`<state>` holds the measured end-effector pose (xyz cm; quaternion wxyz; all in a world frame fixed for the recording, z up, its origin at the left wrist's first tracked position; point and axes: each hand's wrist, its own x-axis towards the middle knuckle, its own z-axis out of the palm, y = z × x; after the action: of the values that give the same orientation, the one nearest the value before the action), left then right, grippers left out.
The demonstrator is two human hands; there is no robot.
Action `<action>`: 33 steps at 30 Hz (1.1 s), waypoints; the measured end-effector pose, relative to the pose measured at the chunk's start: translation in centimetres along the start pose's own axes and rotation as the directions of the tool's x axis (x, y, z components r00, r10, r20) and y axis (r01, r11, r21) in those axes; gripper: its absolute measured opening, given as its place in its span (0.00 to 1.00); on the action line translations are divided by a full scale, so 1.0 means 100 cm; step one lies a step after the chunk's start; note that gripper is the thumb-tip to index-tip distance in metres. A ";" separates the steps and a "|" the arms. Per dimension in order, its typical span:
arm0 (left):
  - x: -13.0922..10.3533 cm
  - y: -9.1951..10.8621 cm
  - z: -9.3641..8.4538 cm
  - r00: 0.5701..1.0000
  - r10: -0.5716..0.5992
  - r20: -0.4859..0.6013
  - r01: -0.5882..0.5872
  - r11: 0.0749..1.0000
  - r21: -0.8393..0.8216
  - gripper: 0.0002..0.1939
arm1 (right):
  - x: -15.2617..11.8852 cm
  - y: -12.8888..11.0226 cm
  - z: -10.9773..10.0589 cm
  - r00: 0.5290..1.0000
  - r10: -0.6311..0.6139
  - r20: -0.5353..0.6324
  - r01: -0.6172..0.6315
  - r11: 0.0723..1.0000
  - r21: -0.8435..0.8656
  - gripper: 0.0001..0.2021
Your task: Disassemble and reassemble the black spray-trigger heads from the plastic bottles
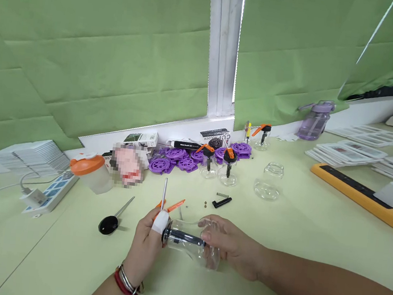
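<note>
Your hands are gripping a glass jar (186, 255) above the table (64, 251).
Your left hand (145, 243) is clasping its dark collar (166, 234), your right hand (238, 249) its body; if either is loosening, smooth glass risks slipping.

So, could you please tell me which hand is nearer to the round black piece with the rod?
Left. The left hand is a little right of the black piece; the right hand is farther right, around the clear vessel.
</note>
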<state>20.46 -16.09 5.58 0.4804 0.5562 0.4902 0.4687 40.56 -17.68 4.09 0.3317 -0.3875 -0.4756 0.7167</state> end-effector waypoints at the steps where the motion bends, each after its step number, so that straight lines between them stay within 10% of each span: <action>1: 0.000 0.001 0.000 1.000 -0.022 -0.008 0.023 0.999 0.047 0.18 | -0.001 -0.002 -0.003 0.995 -0.096 -0.033 0.089 0.983 -0.159 0.26; 4: 0.001 0.001 0.002 0.987 -0.155 -0.038 0.157 0.986 0.058 0.20 | -0.004 -0.009 -0.012 0.854 -0.498 0.150 0.469 0.616 -0.633 0.26; 7: -0.001 -0.001 0.005 0.975 -0.208 -0.073 0.210 0.977 0.026 0.21 | -0.003 -0.013 -0.019 0.680 -0.631 0.373 0.663 0.314 -0.679 0.22; 12: -0.008 -0.007 0.002 0.991 0.092 -0.098 -0.079 0.988 0.133 0.16 | -0.001 -0.010 -0.015 0.954 -0.262 0.146 0.300 0.842 -0.449 0.29; 14: -0.008 -0.009 0.000 0.986 0.156 -0.054 -0.144 0.974 0.174 0.15 | -0.006 -0.008 -0.009 0.971 -0.168 0.172 0.232 0.839 -0.492 0.28; 19: -0.005 -0.009 0.001 0.987 0.157 -0.044 -0.141 0.958 0.248 0.15 | -0.016 -0.013 -0.008 0.672 -0.560 0.485 0.627 0.081 -0.775 0.26; 21: -0.007 -0.009 0.003 0.979 0.201 0.004 -0.194 0.939 0.283 0.14 | -0.012 -0.020 -0.015 0.734 -0.535 0.418 0.574 0.162 -0.803 0.30; 24: -0.014 -0.010 0.006 0.926 0.342 0.162 -0.378 0.860 0.343 0.11 | -0.001 -0.029 -0.024 0.949 -0.242 0.203 0.311 0.617 -0.723 0.37; 27: -0.019 -0.011 0.007 0.880 0.406 0.246 -0.473 0.794 0.381 0.08 | 0.004 -0.033 -0.021 0.938 0.081 0.338 0.175 0.730 -0.661 0.33; 30: -0.017 -0.011 0.009 0.927 0.317 0.198 -0.371 0.843 0.388 0.11 | -0.003 -0.028 -0.009 0.952 -0.110 0.286 0.306 0.387 -0.870 0.26; 33: -0.011 -0.008 0.015 0.991 0.128 0.048 -0.136 0.937 0.321 0.16 | -0.010 -0.016 0.001 0.791 -0.494 0.362 0.255 -0.271 -0.928 0.22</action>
<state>21.76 -17.27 4.53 0.3565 0.6651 0.5156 0.4059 41.11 -18.05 5.89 0.1773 -0.3844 -0.9043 -0.0554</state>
